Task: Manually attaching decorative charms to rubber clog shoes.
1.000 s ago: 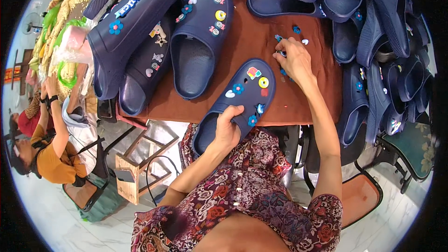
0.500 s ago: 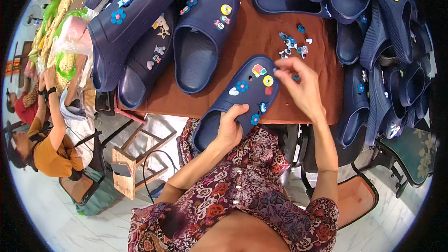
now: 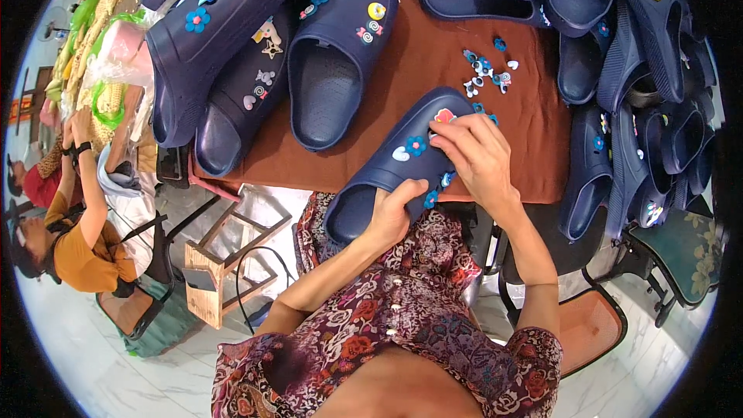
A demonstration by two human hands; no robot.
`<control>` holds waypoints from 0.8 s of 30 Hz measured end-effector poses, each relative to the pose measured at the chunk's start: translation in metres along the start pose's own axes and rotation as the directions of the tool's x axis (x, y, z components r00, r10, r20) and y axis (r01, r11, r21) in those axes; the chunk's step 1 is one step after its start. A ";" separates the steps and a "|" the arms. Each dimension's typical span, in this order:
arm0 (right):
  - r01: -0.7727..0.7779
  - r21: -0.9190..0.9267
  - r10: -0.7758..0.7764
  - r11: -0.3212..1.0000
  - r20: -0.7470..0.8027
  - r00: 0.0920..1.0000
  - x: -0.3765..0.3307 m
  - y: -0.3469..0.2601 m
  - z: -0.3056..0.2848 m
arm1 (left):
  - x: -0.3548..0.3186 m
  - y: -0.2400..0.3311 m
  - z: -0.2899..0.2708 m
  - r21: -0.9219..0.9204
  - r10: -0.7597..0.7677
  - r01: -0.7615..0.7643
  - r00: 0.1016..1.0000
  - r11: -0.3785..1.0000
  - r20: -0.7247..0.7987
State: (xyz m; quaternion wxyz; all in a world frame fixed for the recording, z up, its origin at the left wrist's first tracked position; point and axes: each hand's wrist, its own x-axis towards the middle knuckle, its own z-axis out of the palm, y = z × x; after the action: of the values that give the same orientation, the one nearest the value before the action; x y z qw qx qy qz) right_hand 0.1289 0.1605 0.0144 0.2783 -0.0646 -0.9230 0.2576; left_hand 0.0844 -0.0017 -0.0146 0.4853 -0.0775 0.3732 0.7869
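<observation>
A navy clog (image 3: 422, 112) is in my left hand (image 3: 391, 215), which grips its side with the thumb on the upper and the fingers inside the opening. My right hand (image 3: 480, 161) pinches at the upper near the toe; whatever is between its fingertips is hidden. A red charm (image 3: 443, 115) sits by those fingertips. Lower on the upper are a blue flower charm (image 3: 416, 145) and a white heart charm (image 3: 400, 154), with more blue charms (image 3: 439, 188) along the right side. Beyond the toe, loose charms (image 3: 484, 68) lie on the brown cloth (image 3: 426, 39).
Decorated navy clogs (image 3: 329, 97) stand at the left of the table, and more navy clogs (image 3: 584, 70) are piled at the right. A wooden stool (image 3: 207, 282) and a mesh chair (image 3: 592, 329) are below. Another person (image 3: 93, 251) works at far left.
My right hand has come from beside the toe onto the clog's upper, its fingertips now pressed together there. The clog has tilted and shifted slightly in my left hand.
</observation>
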 end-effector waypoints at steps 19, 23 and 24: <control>-0.369 0.349 0.345 0.861 0.131 0.930 -0.001 0.000 -0.019 | -0.006 -0.013 -0.005 0.280 0.081 -0.108 0.991 0.954 0.104; -0.368 0.366 0.328 0.855 0.168 0.930 0.000 0.000 -0.027 | -0.012 -0.012 -0.001 0.364 0.140 -0.192 0.977 0.912 0.163; -0.368 0.366 0.328 0.855 0.170 0.929 0.000 0.000 -0.030 | -0.013 -0.012 0.000 0.351 0.164 -0.213 0.973 0.912 0.164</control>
State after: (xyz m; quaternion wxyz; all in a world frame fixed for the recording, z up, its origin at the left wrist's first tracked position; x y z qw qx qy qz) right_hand 0.1452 0.1736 0.0358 0.1872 -0.1606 -0.8386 0.4856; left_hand 0.1012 -0.0080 -0.0146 0.4365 0.1026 0.4864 0.7499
